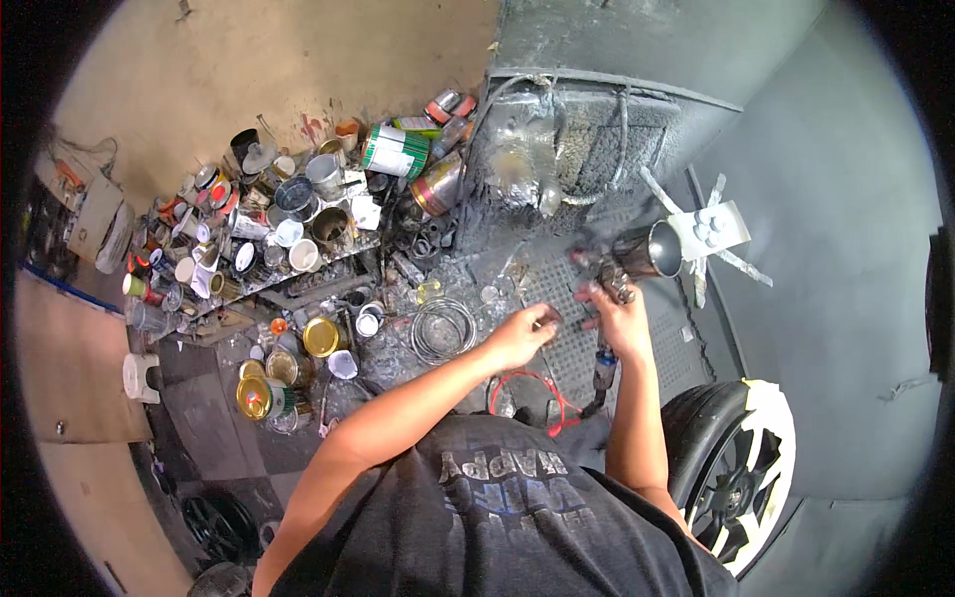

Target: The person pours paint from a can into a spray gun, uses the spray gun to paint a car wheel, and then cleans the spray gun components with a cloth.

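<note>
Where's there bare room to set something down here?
Dark-grey floor tiles look bare between the white plastic tub and the gold-lidded round metal can. Grey dimpled matting shows between the right forearm and black rubber tyre. Crowded: the multicoloured heap of cups and cans.

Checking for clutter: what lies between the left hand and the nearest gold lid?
In the head view, a silvery coil and a white-rimmed tub lie between the left hand and the gold lid, the tub nearer the lid.

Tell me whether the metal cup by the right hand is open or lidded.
Open: the metal cup has no lid across its mouth, and its inside shows.
</note>
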The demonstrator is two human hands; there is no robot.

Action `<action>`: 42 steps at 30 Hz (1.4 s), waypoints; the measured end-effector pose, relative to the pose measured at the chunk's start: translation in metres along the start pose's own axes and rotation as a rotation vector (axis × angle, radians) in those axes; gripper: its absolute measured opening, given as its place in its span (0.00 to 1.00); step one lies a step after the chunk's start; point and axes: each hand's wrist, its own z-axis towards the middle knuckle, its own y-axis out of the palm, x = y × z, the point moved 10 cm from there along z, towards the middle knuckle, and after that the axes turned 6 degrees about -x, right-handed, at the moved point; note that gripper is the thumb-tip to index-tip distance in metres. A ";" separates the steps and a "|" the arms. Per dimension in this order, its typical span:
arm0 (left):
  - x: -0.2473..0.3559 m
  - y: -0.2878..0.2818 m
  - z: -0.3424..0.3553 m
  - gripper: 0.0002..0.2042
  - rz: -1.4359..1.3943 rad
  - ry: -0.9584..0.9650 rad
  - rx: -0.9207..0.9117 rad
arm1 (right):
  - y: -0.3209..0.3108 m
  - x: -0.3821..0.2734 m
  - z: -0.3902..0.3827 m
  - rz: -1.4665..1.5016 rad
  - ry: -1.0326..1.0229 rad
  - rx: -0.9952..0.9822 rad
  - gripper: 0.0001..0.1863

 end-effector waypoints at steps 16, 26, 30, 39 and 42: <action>0.029 -0.068 -0.148 0.11 0.860 -0.222 0.183 | 0.171 0.052 -0.107 -0.008 0.329 -0.695 0.09; -0.001 -0.066 -0.195 0.11 0.562 -0.342 0.198 | 0.196 0.055 -0.126 -0.036 0.248 -0.825 0.15; -0.008 -0.062 -0.202 0.12 0.567 -0.377 0.158 | 0.192 0.064 -0.130 -0.175 0.241 -0.809 0.16; -0.038 -0.051 -0.195 0.11 0.562 -0.216 0.127 | 0.188 0.063 -0.138 -0.200 0.167 -0.771 0.13; -0.052 -0.048 -0.195 0.11 0.558 -0.231 0.093 | 0.184 0.067 -0.138 -0.289 0.117 -0.779 0.14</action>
